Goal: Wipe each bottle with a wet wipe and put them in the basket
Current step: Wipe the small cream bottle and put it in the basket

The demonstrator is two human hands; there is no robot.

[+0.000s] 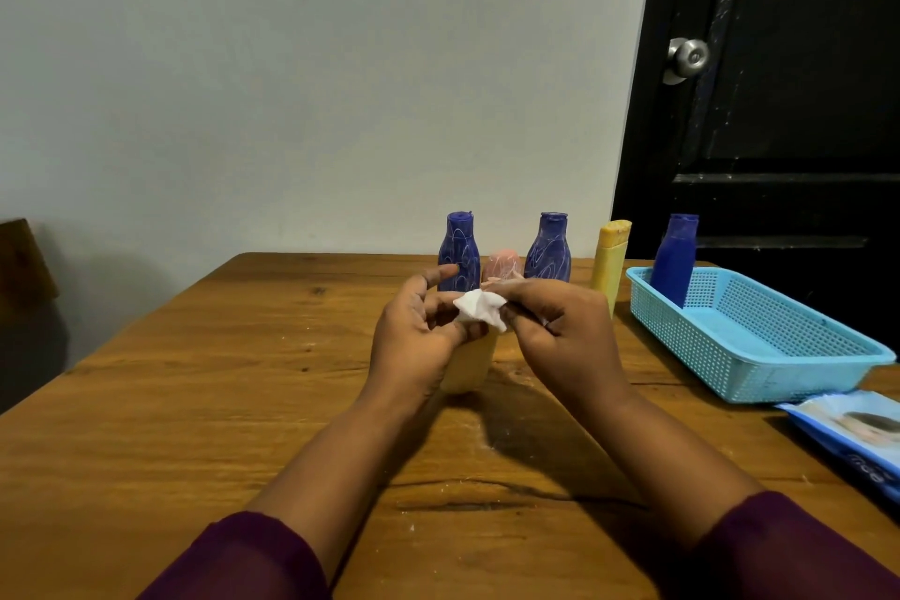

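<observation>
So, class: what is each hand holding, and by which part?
The left hand grips the pale yellow plastic bottle round its upper body; the right hand pinches the crumpled white wet wipe by one edge.

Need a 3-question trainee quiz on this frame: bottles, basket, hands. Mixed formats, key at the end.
1. True or false: the blue basket already holds one blue bottle.
2. The left hand grips a pale yellow bottle. What does the right hand pinch? A) a white wipe B) a sponge C) nothing
3. Count: how many bottles stand on the table behind the hands, outside the basket?

Key
1. True.
2. A.
3. Four: two scribbled blue bottles, a pink bottle and a far yellow bottle.
</observation>
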